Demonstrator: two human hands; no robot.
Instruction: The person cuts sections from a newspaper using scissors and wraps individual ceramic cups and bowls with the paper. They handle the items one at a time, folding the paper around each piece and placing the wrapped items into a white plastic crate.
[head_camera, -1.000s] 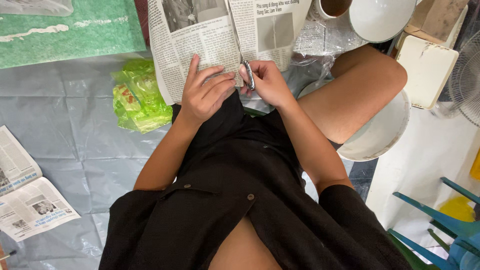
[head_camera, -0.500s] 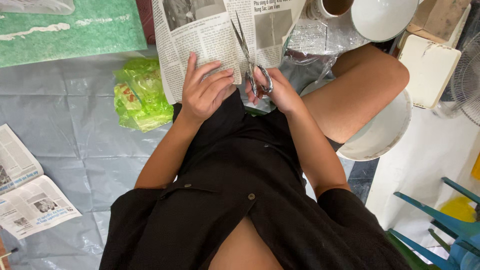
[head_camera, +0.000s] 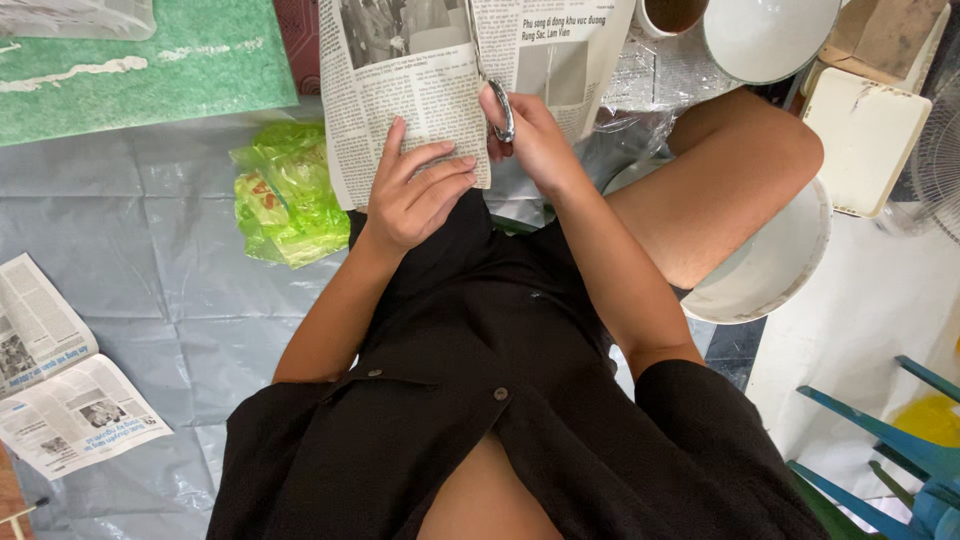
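My left hand grips the lower edge of a newspaper sheet held up in front of me. My right hand holds metal scissors whose blades point up into a cut that runs up the sheet's middle. The part of the sheet to the right of the cut hangs loose above my right hand. I sit on the floor in a black shirt, with my bare right knee raised.
A crumpled green plastic bag lies on the grey plastic sheet to the left. Cut newspaper pieces lie at lower left. A green board, white bowls, a white basin and a blue chair surround me.
The scissors have advanced upward through the newspaper, lengthening the cut. My right hand has risen with them, and my left hand has moved slightly up along the sheet.
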